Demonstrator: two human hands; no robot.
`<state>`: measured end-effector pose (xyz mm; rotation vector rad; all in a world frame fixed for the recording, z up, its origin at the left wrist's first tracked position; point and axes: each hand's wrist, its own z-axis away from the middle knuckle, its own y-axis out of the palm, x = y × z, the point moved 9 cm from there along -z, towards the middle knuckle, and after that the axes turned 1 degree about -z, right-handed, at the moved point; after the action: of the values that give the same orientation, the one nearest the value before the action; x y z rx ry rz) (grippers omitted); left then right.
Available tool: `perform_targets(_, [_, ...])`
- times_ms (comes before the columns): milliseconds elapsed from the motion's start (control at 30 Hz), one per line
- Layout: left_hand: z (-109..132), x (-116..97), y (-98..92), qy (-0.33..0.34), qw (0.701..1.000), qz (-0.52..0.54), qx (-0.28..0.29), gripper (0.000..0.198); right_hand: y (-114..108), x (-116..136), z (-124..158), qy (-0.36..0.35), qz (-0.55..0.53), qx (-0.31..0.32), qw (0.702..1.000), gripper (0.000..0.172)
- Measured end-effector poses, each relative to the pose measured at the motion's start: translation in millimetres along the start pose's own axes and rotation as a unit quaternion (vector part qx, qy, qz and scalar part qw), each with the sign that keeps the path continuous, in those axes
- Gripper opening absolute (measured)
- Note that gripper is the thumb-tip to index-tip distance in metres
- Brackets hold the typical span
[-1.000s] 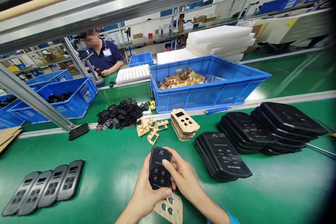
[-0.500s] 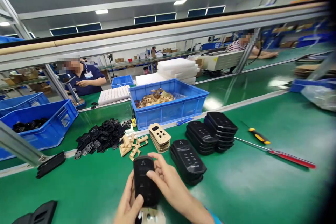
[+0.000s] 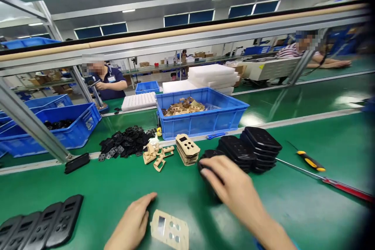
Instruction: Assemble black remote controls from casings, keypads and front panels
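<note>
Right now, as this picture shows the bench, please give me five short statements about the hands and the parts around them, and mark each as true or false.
1. The right hand is over the nearest black stack. True.
2. The left hand holds a screwdriver. False: no tool shows in it; it is beside a loose tan sheet.
3. The yellow-and-black screwdriver lies right of the black stacks. True.
4. The large middle blue bin contains black panels. False: tan pieces show inside.
5. The stack of tan sheets stands in front of that bin. True.
</note>
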<state>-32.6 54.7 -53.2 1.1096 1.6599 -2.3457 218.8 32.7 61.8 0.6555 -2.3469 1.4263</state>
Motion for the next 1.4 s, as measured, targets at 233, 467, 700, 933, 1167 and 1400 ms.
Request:
perform_targets(233, [28.0, 23.4, -17.1, -0.046, 0.995, 0.043, -0.073, 0.045, 172.7, 89.7, 84.1, -0.193, 0.148, 0.262, 0.934, 0.071])
perform_targets(467, [28.4, 4.7, -10.0, -0.016, 0.993, 0.102, -0.049, 0.044, 162.1, 100.7, 79.0, -0.28, 0.105, 0.269, 0.915, 0.037])
perform_targets(700, [10.7, 10.3, 0.8, -0.072, 0.945, 0.304, -0.097, 0.031, 134.0, 91.9, 34.8, -0.228, 0.017, 0.263, 0.937, 0.024])
perform_targets(933, [7.9, 12.8, 19.9, -0.091, 0.794, 0.599, -0.047, 0.047, 130.6, 91.7, 36.9, -0.205, -0.255, 0.302, 0.896, 0.072])
perform_targets(1167, [-6.3, -35.8, 21.2, -0.05, 0.695, 0.718, -0.018, 0.041, 119.2, 74.1, 36.6, -0.183, -0.387, 0.151, 0.891, 0.068])
perform_targets(1400, [-19.6, -24.0, 14.3, -0.056, 0.756, 0.649, -0.054, 0.04, 51.9, -16.0, 16.0, 0.122, -0.617, -0.122, 0.768, 0.064])
